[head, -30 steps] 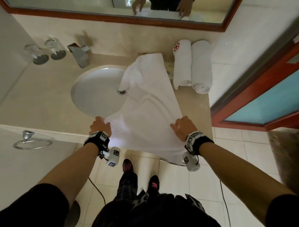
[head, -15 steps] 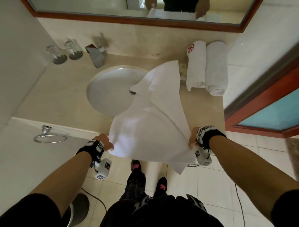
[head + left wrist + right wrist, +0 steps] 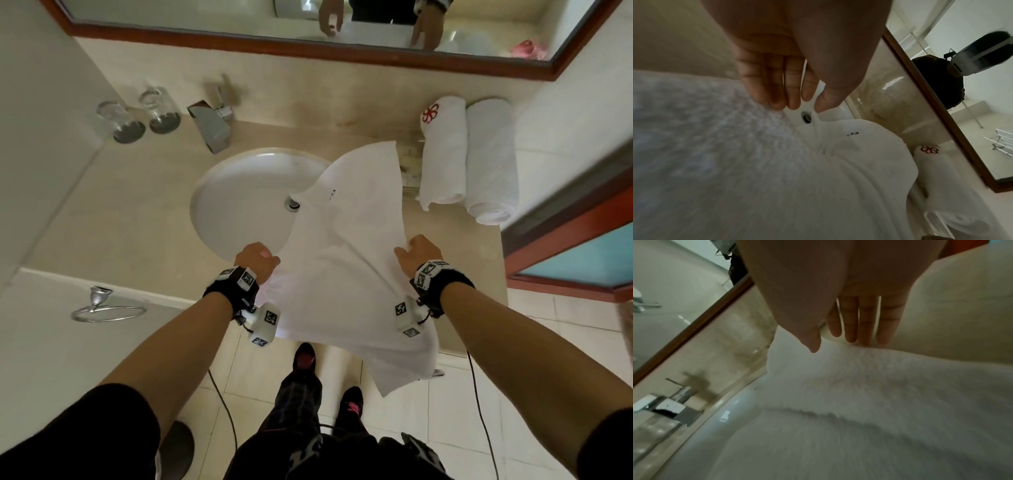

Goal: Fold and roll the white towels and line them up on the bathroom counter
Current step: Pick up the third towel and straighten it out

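A white towel (image 3: 342, 274) lies unfolded over the right part of the sink (image 3: 239, 192) and the counter (image 3: 120, 222), and its near end hangs over the front edge. My left hand (image 3: 257, 262) is at the towel's left edge. In the left wrist view its fingers (image 3: 777, 91) are straight and touch the towel (image 3: 818, 186). My right hand (image 3: 412, 255) is at the right edge. Its straight fingers (image 3: 865, 324) rest on the towel (image 3: 859, 402). Two rolled white towels (image 3: 442, 150) (image 3: 491, 161) lie side by side at the back right; the left one bears a red flower mark.
A chrome faucet (image 3: 210, 128) and two glasses (image 3: 123, 120) (image 3: 161, 109) stand at the back left. A mirror (image 3: 308, 44) hangs above. A towel ring (image 3: 106, 308) is on the left wall, and a red-framed door (image 3: 582, 253) is on the right.
Half a second ago both hands held the towel's side edges, pulled back off the counter's front. They have since moved forward, and the fingers now lie straight on the towel.
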`<state>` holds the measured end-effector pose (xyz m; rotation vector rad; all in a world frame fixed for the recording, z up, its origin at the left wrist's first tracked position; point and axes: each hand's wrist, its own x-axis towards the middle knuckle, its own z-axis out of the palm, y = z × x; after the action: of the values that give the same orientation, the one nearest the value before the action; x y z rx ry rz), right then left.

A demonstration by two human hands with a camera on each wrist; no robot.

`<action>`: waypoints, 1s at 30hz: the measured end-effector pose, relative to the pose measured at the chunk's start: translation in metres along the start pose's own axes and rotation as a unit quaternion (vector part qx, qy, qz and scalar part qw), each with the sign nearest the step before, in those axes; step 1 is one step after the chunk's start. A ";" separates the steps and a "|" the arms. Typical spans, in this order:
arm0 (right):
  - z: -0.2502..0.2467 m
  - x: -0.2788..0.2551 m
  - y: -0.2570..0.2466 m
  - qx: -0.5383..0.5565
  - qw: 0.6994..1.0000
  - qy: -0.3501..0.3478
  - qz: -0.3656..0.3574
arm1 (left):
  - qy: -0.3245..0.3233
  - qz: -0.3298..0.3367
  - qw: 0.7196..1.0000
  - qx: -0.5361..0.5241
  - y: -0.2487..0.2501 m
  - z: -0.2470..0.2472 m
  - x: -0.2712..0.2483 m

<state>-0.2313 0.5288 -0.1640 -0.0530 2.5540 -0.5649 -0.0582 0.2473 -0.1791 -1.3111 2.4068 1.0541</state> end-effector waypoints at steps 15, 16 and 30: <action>-0.039 0.107 -0.138 0.052 0.989 0.133 -0.039 | -0.127 -0.102 0.951 -0.263 0.071 -0.012 0.140; -0.040 0.115 -0.142 0.041 0.990 0.130 -0.033 | -0.123 -0.103 0.956 -0.247 0.074 -0.011 0.149; -0.042 0.158 -0.151 -0.005 0.995 0.091 0.050 | -0.207 -0.089 0.951 -0.212 0.110 0.023 0.220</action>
<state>-0.3995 0.3846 -0.1465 0.1276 2.7187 -0.5406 -0.2777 0.1578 -0.2486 -1.2359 1.7813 1.6612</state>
